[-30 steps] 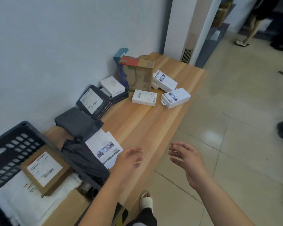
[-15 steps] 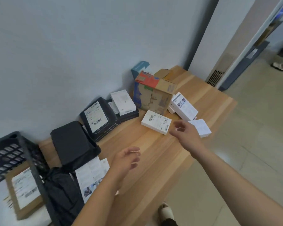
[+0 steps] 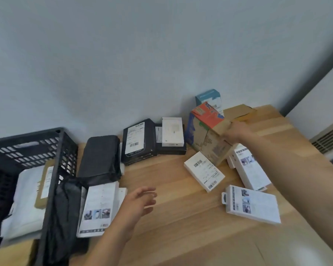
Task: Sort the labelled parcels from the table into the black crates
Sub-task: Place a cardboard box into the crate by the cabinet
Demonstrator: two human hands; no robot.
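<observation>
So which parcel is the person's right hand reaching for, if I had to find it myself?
Start at the far right end of the wooden table, near the wall. There a tall brown cardboard box stands with the right hand on its top edge. It is the only upright brown carton, with an orange-red and blue printed top, while its neighbours are flat white boxes.

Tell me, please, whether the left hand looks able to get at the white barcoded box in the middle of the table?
Probably yes: the left hand hovers open over bare wood, and nothing lies between it and the white barcoded box.
</observation>
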